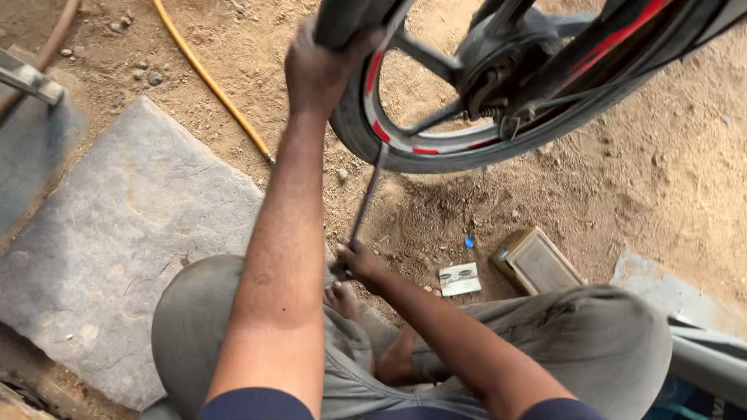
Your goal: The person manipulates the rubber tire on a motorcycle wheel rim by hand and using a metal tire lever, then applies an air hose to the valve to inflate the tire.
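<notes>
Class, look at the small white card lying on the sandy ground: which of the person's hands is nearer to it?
Right. The right hand, gripping the thin metal rod, sits just left of the small white card; the left hand is far above, on the black tyre.

Daylight, bright but soft, no hard sun patches. Shadows faint: a diffuse dark patch on the sandy ground (436, 210) under the wheel (467, 93), little else. No glare; the stone slab (117, 233) reads evenly lit w/ texture clear. Center mostly sharp, forearms & sand grain crisp. Motion blur at upper left, where the metal bar (31, 78) & the grey area below it smear. Top of wheel slightly soft. Wide-angle stretch at the edges, esp. knees at the bottom. Colours warm, slightly muted.
</notes>
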